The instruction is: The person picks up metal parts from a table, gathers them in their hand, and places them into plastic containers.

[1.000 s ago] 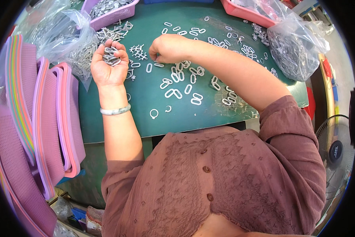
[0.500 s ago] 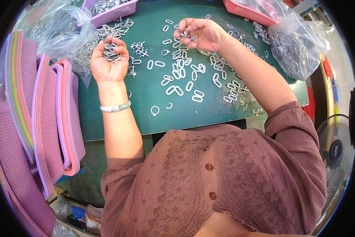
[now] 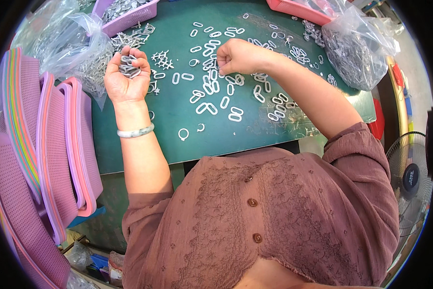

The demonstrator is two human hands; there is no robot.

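Note:
My left hand (image 3: 126,90) is held palm up over the green table (image 3: 154,149), its fingers curled around a small heap of grey metal oval links (image 3: 130,66). Over the scattered loose oval links (image 3: 209,86) in the middle, my right hand (image 3: 243,55) is turned knuckles up with its fingers closed in a pinch. Whatever its fingertips hold is hidden beneath the hand. A round ring with a small tab (image 3: 183,134) lies nearer to me. Branched metal pieces (image 3: 162,60) lie just right of my left hand.
A clear bag of metal parts (image 3: 93,62) and a purple basket (image 3: 154,9) stand at the far left. At the far right are a pink basket (image 3: 298,13) and another filled bag (image 3: 354,60). Stacked purple baskets (image 3: 84,159) flank the table's left; a fan (image 3: 411,178) stands right.
My right hand has turned from palm up, with small metal pieces showing in it, to knuckles up, and moved down toward the scattered links. My left hand keeps its heap.

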